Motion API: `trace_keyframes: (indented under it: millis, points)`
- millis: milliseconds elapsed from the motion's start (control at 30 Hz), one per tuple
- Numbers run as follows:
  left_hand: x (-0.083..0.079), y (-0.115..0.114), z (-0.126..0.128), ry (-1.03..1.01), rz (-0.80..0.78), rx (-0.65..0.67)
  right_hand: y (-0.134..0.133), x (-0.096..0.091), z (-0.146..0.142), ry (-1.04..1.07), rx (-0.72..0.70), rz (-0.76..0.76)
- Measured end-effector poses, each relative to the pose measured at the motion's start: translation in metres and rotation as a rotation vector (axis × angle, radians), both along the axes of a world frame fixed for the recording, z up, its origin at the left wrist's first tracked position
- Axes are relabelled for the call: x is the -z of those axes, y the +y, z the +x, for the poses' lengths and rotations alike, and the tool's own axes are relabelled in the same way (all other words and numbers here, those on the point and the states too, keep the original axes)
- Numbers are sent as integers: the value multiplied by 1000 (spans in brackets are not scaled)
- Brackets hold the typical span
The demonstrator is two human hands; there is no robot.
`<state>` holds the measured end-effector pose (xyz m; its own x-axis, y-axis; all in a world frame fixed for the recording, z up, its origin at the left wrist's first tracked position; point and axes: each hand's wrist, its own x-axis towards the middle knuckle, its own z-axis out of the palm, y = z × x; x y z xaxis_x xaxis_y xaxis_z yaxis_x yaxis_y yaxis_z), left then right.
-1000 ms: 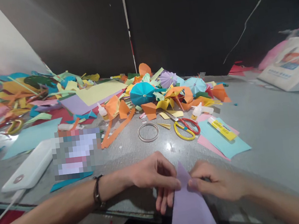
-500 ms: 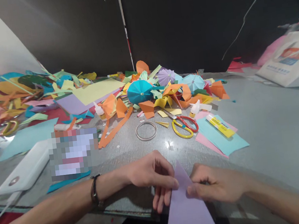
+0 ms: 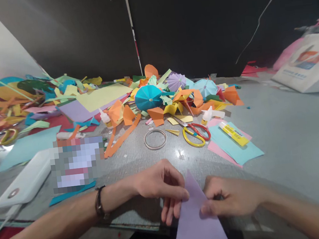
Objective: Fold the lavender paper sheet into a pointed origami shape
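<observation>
Two bare hands are pinching a pointed piece of lilac paper at the near edge of a grey table.

The paper is looking smooth and matte, narrowing to a sharp tip that is pointing away from the person and widening toward the bottom of the view, where it is hanging past the table edge. The left hand is gripping its left edge just below the tip, thumb on top; the right hand is gripping the right edge. Yellow-and-red scissors and a tape ring are lying farther back. Compared with a second ago, the right thumb is sitting lower along the edge, farther from the tip, while the left hand is holding much the same spot.
</observation>
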<state>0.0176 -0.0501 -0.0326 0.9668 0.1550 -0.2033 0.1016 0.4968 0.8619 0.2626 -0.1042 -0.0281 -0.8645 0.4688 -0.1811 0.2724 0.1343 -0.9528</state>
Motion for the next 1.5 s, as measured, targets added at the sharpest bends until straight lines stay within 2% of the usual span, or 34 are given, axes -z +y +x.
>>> trace_keyframes:
  millis: [300,533,800,1033,1500]
  points:
    - [4,2,0,21,18,-8,2,-3,1,-38,-44,11]
    - [6,3,1,75,-15,35,3,-3,1,-46,-69,38]
    - [9,2,0,74,-36,92,5,-2,2,-50,-42,-21]
    - [1,2,-2,11,2,1,5,6,7,-11,28,-127]
    - [-2,3,-3,21,-1,-19,5,5,9,-21,-13,-133]
